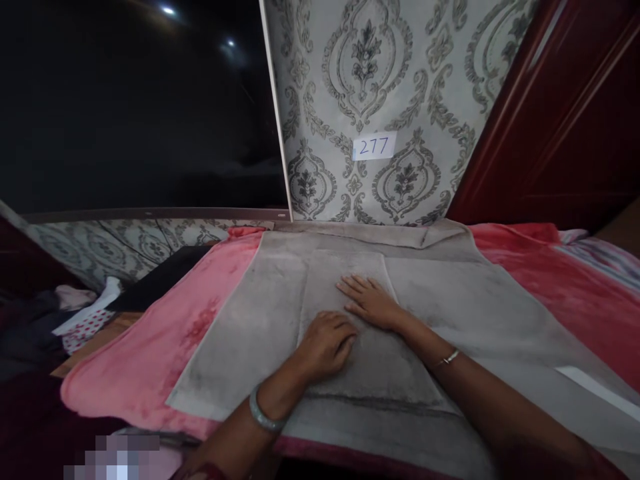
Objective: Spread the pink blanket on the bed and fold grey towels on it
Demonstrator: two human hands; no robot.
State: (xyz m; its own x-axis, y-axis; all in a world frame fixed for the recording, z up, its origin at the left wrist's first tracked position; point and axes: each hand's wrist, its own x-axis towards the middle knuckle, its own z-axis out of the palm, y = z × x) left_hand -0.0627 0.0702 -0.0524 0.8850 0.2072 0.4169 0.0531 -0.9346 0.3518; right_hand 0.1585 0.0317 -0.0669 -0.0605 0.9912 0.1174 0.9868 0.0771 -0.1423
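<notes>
Head: two hands (327, 343) (371, 304) on grey fabric (373, 373)

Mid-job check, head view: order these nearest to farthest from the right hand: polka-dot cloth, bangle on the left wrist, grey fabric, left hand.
From the right hand:
1. Grey fabric, directly beneath it, touching.
2. Left hand, just to its left, nearer the camera.
3. Bangle, on the left wrist.
4. Polka-dot cloth, far left, beyond the pink blanket.
</notes>
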